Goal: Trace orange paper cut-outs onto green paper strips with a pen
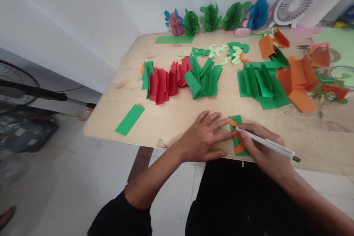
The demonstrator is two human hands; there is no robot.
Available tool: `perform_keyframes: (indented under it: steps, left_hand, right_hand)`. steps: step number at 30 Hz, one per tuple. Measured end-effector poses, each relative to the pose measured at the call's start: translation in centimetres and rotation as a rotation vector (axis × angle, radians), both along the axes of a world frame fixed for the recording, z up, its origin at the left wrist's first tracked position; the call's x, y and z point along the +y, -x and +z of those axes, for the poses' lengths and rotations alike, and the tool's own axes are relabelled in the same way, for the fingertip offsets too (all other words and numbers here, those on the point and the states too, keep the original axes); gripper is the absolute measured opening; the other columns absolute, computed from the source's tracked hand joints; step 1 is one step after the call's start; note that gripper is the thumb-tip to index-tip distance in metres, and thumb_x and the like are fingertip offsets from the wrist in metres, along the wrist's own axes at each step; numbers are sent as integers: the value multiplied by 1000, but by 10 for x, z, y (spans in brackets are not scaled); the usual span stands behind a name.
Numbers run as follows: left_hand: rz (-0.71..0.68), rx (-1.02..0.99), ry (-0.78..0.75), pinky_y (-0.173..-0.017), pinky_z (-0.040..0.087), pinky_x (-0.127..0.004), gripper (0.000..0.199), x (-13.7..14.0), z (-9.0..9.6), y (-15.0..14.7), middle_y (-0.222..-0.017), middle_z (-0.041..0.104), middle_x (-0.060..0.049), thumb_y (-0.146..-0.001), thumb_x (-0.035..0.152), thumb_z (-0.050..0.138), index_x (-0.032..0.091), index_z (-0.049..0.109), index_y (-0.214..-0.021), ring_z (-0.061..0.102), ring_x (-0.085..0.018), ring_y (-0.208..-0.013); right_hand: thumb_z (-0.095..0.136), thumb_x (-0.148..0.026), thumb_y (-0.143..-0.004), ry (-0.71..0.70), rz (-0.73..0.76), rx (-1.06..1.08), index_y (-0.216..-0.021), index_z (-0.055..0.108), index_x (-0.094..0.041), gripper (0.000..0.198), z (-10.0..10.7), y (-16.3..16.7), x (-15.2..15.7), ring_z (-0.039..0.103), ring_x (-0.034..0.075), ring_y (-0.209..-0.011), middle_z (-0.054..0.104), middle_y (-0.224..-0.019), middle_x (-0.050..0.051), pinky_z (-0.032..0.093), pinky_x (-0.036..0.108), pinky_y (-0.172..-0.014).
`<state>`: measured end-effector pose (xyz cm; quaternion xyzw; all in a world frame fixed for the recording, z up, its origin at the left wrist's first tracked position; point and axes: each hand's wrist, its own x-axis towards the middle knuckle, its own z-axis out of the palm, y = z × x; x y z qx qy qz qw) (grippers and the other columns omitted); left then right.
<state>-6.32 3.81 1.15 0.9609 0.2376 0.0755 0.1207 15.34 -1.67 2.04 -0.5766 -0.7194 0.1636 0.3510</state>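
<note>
A white pen [269, 143] is gripped in my right hand [265, 147], its tip down on an orange curved paper cutout [240, 149]. That cutout lies over a green paper strip [237, 118] near the front edge of the table. My left hand [204, 136] rests flat with its fingers spread, the fingertips touching the cutout and the strip from the left. Part of the strip is hidden under my right hand.
Folded red papers [166, 83] and green papers [206, 79] stand across the wooden table [105, 121]. More green folds [261, 84] and orange folds [298, 77] are on the right. Paper figures [211, 18] and a white fan [294, 5] line the wall. A green strip [129, 120] lies left.
</note>
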Motion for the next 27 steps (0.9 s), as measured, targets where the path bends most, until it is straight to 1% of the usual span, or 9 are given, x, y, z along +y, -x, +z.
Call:
perform_keyframes:
  steps: [8, 19, 27]
  left_hand:
    - [0, 5, 6, -113, 17, -58, 57, 0, 0, 0, -152, 38, -6, -90, 58, 50, 33, 46, -141, 29, -36, -139]
    - [-1, 3, 13, -113, 18, -59, 57, 0, 0, 0, -152, 38, -7, -90, 58, 50, 32, 47, -140, 29, -36, -139]
    - [1, -13, 7, -113, 18, -58, 55, 0, -1, 0, -152, 38, -7, -90, 58, 51, 32, 50, -138, 29, -35, -139]
  right_hand:
    - [55, -29, -91, 1, -7, -1, -96, 65, -23, 13, 1, -1, -3, 69, 17, -76, 73, -86, 4, 55, 29, -67]
    - [55, -27, -91, -10, -11, 0, -96, 65, -23, 13, 3, -2, -6, 69, 17, -80, 73, -88, 4, 55, 29, -70]
    - [56, -26, -90, -19, -22, -4, -95, 66, -22, 12, 2, -2, -7, 69, 17, -79, 74, -87, 3, 55, 28, -70]
